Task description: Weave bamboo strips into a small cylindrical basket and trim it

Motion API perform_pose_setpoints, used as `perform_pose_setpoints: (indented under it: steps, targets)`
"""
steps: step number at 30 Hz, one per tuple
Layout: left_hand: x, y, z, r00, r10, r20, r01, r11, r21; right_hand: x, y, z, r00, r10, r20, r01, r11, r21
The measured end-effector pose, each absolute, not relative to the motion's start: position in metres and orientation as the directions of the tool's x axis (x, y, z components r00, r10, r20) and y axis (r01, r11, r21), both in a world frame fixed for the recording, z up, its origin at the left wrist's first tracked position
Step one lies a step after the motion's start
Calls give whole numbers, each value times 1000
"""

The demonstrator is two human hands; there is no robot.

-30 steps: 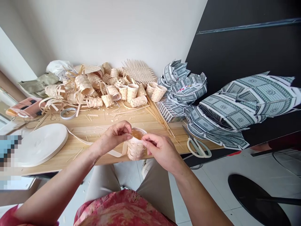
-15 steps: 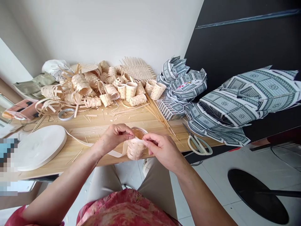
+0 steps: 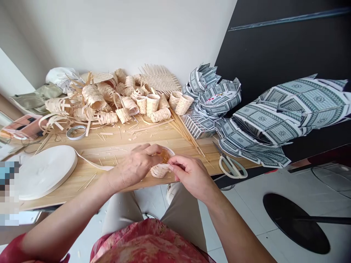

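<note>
A small woven basket of pale bamboo strips sits between my hands, just above the table's front edge. My left hand is curled over its left side and hides much of it. My right hand pinches its right side with the fingertips. A thin white strip runs from a large white strip roll toward the basket. The strip's end is hidden under my left hand.
Behind my hands lie a heap of woven bamboo pieces and bamboo sticks. Folded playing-card structures stand to the right, near white-handled scissors. A black round seat stands on the tiled floor.
My left hand has rolled forward over the basket and covers more of it. The white strip's stretch beside the basket is now hidden. The view has shifted slightly.
</note>
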State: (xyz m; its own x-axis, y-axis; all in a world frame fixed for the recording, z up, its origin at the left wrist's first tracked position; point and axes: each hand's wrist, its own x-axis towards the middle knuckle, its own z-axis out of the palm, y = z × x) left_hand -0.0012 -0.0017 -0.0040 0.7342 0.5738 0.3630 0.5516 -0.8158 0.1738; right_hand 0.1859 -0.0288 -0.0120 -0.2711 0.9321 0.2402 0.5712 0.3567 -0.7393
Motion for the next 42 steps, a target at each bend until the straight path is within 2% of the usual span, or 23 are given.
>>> perform_pose_setpoints:
  steps: [3,6,11,14,20,24,27,30,37,42]
  targets:
    - [-4,2,-12,787,538,301,433,-830,351,185,-31,-16,-250,928,277,589,373,-717]
    - [-5,5,-17,766,550,332,354,-793,495,185,-33,-18,-235,928,289,587,373,-718]
    - [1,6,-25,666,601,442,260,-743,617,185,-33,-19,-232,924,304,585,382,-715]
    - [5,7,-30,620,618,482,250,-739,626,186,-34,-21,-223,922,315,569,386,-726]
    - [8,8,-28,657,569,494,248,-782,572,187,-36,-27,-171,934,313,469,356,-808]
    - [7,8,-28,658,582,477,272,-775,571,187,-38,-31,-184,952,246,447,304,-841]
    - [7,7,-28,665,587,462,286,-772,568,188,-39,-30,-131,972,194,358,228,-905]
    - [6,7,-28,668,599,442,306,-762,571,189,-39,-29,-81,975,208,286,223,-932]
    - [7,5,-28,632,620,464,326,-756,567,188,-36,-35,-75,956,284,336,293,-895]
    - [12,0,-29,579,649,494,233,-712,663,189,-35,-35,-102,943,316,434,328,-839]
